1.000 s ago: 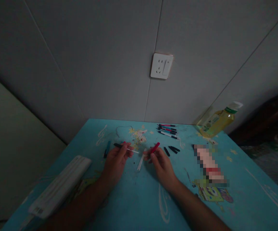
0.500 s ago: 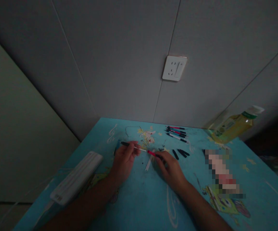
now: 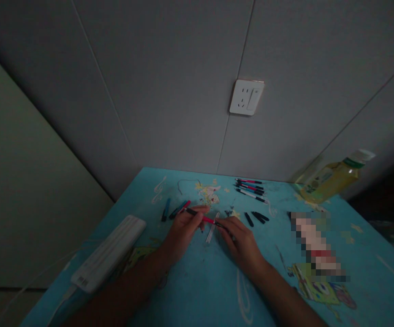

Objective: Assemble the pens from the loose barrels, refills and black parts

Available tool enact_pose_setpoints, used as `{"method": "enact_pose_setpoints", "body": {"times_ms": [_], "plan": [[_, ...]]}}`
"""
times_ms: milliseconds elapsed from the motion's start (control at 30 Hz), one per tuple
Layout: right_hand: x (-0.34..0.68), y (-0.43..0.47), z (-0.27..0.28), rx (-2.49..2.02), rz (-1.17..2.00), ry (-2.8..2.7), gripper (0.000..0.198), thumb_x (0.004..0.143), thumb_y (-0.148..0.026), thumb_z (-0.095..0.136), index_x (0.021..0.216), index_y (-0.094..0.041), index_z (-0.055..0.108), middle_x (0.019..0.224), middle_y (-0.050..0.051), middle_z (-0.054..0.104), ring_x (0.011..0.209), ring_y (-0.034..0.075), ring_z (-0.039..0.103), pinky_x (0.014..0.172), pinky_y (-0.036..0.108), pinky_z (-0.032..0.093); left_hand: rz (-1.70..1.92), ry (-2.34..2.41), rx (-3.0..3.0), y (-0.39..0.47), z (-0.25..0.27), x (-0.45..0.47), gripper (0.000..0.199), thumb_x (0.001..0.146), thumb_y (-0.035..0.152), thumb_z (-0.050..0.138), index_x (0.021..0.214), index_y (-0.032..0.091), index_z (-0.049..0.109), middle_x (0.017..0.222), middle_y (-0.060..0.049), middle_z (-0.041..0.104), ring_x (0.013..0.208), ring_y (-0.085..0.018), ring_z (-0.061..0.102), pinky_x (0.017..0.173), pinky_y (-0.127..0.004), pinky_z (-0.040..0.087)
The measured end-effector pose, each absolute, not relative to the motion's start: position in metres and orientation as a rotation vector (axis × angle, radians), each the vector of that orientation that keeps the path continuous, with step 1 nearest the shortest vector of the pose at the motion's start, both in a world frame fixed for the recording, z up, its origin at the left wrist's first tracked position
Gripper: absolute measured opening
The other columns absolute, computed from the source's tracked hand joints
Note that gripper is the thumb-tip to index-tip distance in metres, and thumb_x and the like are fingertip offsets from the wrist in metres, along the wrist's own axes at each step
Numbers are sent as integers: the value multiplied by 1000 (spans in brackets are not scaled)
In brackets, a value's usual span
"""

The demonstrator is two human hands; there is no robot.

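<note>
A pen with a red middle and black ends is held between my two hands, over the middle of the table. My left hand is closed on its black left part, with the tip pointing up and left. The fingers of my right hand close around the other black end. Several thin white refills lie on the table just below the pen. Beyond my left hand lie blue pen barrels and a red one, partly covered by that hand. Short black grips lie to the right of my right hand.
Several pens lie in a row near the wall. A white power strip with a cable rests at the left of the blue table. At the back right stands a bottle of yellow liquid. A pixelated long item lies nearer.
The black piece with the white refill has gone into the red barrel, so the refill no longer shows between them. My left hand has moved right and slightly down, uncovering barrels behind it.
</note>
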State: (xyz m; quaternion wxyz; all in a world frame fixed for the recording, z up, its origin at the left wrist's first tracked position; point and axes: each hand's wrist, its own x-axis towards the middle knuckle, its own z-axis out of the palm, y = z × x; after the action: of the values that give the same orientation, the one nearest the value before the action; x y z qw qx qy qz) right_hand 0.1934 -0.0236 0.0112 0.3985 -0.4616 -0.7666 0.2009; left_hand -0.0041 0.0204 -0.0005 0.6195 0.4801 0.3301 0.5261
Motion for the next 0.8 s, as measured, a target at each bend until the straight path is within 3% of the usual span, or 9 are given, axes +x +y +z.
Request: {"method": "enact_pose_setpoints", "body": {"times_ms": [133, 333, 467, 700, 800], "plan": [[195, -24, 12, -1148, 491, -1877, 31, 98, -27, 50, 125, -27, 65, 103, 9, 64, 94, 22, 62, 85, 38, 53, 1101, 659, 1101, 20, 0, -5, 38, 91, 41, 60, 112, 11, 70, 71, -5, 64, 65, -13, 55, 64, -27, 42], [192, -27, 12, -1239, 728, -1685, 27, 97, -37, 53, 116, -25, 69, 84, 5, 66, 73, 18, 61, 66, 31, 50, 1084, 576, 1013, 19, 3, -3, 35, 89, 41, 64, 110, 13, 70, 97, -12, 71, 73, -16, 62, 71, -31, 48], [185, -27, 9, -1216, 1037, -1449, 31, 98, -46, 49, 108, -22, 65, 72, 0, 61, 53, 12, 51, 48, 24, 41, 1135, 567, 985, 18, 4, -2, 31, 89, 38, 65, 106, 13, 70, 100, -12, 72, 78, -17, 65, 82, -35, 50], [183, -29, 13, -1178, 1081, -1432, 33, 95, -47, 54, 108, -19, 64, 76, 2, 65, 62, 14, 58, 59, 27, 47, 1163, 528, 961, 15, 4, -1, 34, 90, 40, 63, 112, 14, 68, 104, -12, 70, 76, -17, 64, 75, -34, 50], [184, -29, 14, -1206, 1092, -1452, 38, 98, -50, 47, 96, -17, 66, 63, 0, 65, 55, 13, 56, 57, 26, 45, 1101, 457, 965, 13, 7, -1, 37, 92, 41, 60, 117, 15, 66, 111, -15, 69, 74, -18, 63, 67, -33, 49]]}}
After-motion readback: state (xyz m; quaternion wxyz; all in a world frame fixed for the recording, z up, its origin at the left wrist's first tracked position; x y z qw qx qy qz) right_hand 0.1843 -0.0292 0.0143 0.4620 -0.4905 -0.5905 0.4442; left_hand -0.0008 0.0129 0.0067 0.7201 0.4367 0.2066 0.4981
